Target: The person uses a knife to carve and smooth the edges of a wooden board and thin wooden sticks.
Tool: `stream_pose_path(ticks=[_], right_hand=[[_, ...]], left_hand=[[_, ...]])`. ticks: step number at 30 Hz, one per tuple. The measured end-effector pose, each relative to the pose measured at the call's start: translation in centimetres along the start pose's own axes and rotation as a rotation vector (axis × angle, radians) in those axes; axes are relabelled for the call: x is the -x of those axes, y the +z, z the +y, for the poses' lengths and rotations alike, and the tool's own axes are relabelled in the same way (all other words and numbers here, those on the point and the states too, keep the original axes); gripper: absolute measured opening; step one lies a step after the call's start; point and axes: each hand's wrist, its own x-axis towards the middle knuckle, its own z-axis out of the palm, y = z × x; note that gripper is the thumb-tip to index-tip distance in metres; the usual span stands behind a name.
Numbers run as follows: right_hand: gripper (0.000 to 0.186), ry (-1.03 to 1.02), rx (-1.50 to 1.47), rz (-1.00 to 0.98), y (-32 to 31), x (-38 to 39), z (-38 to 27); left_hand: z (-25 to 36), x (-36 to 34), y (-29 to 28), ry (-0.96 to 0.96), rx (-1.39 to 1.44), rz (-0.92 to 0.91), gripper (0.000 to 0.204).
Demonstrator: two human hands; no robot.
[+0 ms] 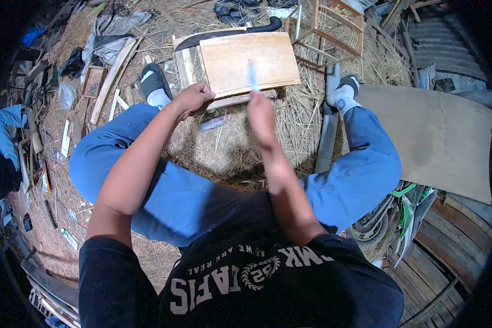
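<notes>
A pale wooden board (251, 54) lies in front of me on a low wooden support (240, 100). A thin wooden strip (257, 87) runs along its near edge. At the board's near left corner is my left hand (195, 99), its fingers pinched together; what is between them is too small to make out. My right hand (262, 116), blurred by motion, is closed around a tool with a light blue and white part (252, 75). That tool is smeared over the board's near edge, so its kind cannot be told.
Behind the board lies a long black curved thing (270, 25). A wooden frame (339, 27) stands at the back right, and a large flat brown sheet (426, 136) lies on the right. Straw, wood strips (113, 82) and a shallow wooden tray (94, 81) cover the ground leftward.
</notes>
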Motion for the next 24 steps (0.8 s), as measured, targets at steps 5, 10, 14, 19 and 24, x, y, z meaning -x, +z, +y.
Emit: stream_pose_path(ticks=[5,10,14,19,24], right_hand=[[0.046,0.056,0.105,0.209,-2.8,-3.0,4.5],[0.043,0.014,-0.058,0.069,2.7,1.9,-1.1],[0.041,-0.072,0.001,0.013,1.3,0.8,0.1],[0.041,0.078,0.000,0.181,-2.1,-2.9,4.2],[0.044,-0.260,-0.147,0.085,4.7,3.1,0.7]], left_hand=[[-0.5,0.2,0.6,0.112,-0.057,0.089,0.020],[0.0,0.3,1.1,0.083,-0.048,0.099,0.019],[-0.6,-0.1,-0.2,0.023,-0.037,0.045,0.023],[-0.5,-0.4,0.5,0.037,0.043,0.055,0.023],[0.1,-0.8,0.6,0.001,0.041,-0.003,0.023]])
